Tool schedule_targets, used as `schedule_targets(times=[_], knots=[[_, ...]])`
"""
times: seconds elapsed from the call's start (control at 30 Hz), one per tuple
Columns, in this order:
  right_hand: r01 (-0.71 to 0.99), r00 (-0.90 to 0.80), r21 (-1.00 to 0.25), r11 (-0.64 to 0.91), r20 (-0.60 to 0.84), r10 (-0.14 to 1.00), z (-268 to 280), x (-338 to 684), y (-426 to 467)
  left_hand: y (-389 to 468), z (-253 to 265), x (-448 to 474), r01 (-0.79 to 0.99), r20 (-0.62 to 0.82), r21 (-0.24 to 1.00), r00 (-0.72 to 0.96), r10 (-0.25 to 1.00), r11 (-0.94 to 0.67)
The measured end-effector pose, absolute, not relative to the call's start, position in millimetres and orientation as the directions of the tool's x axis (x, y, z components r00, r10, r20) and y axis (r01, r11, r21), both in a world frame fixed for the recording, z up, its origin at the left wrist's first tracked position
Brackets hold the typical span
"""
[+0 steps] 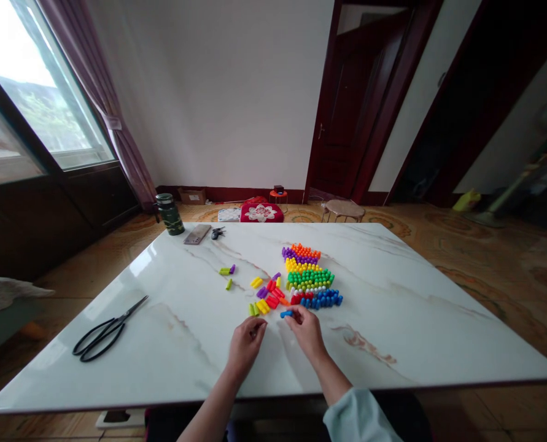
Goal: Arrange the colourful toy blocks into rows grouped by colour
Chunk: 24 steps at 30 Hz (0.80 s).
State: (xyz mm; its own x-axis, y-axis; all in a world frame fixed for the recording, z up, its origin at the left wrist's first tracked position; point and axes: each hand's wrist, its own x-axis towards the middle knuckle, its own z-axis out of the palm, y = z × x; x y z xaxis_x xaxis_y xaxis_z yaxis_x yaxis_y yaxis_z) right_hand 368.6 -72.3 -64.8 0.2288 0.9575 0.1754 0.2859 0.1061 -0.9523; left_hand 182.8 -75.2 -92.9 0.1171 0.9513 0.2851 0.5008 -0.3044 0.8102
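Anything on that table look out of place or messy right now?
Mostly tidy: sorted pegs lie in colour rows. A loose mixed pile sits unsorted beside them, and three stray pegs lie apart, farther left. The right hand touches a blue peg; the left hand rests nearby. Nothing looks damaged.

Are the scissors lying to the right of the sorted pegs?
No, the scissors lie on the table's left side, well left of the sorted pegs.

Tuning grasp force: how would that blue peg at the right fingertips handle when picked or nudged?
The blue peg looks like small hard plastic, so probably stiff and light. Its rounded shape on the glossy marble table suggests it may slide or roll when nudged. The right hand pinches it with fingertips only.
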Motion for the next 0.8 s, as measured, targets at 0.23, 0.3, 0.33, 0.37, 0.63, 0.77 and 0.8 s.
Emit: schedule_targets(times=[0.23,0.3,0.33,0.37,0.63,0.77,0.8], knots=[[0.341,0.586,-0.940,0.021,0.230,0.777,-73.8,484.2,-64.9,-74.6,-95.1,182.2,0.519,0.285,0.799,0.119,0.951,-0.304],[0.439,0.614,-0.898,-0.007,0.294,0.732,-76.1,514.3,-56.8,-74.5,-95.8,182.1,0.520,0.290,0.797,0.118,0.950,-0.307],[0.482,0.612,-0.876,-0.026,0.315,0.725,-76.9,526.1,-52.6,-74.5,-96.0,182.1,0.522,0.291,0.795,0.118,0.949,-0.308],[0.523,0.601,-0.851,-0.045,0.331,0.728,-77.6,535.5,-48.5,-74.4,-96.2,182.1,0.526,0.291,0.793,0.118,0.949,-0.308],[0.744,0.328,-0.667,-0.039,0.313,0.891,-73.6,554.3,-17.4,-72.5,-96.6,182.1,0.535,0.285,0.786,0.133,0.949,-0.311],[0.754,0.250,-0.657,-0.022,0.256,0.934,-65.7,556.0,-6.1,-71.8,-97.8,181.7,0.539,0.287,0.784,0.123,0.950,-0.307],[0.756,0.237,-0.654,-0.022,0.243,0.941,-63.6,556.6,-5.0,-71.7,-98.0,181.7,0.541,0.288,0.784,0.121,0.950,-0.306]])
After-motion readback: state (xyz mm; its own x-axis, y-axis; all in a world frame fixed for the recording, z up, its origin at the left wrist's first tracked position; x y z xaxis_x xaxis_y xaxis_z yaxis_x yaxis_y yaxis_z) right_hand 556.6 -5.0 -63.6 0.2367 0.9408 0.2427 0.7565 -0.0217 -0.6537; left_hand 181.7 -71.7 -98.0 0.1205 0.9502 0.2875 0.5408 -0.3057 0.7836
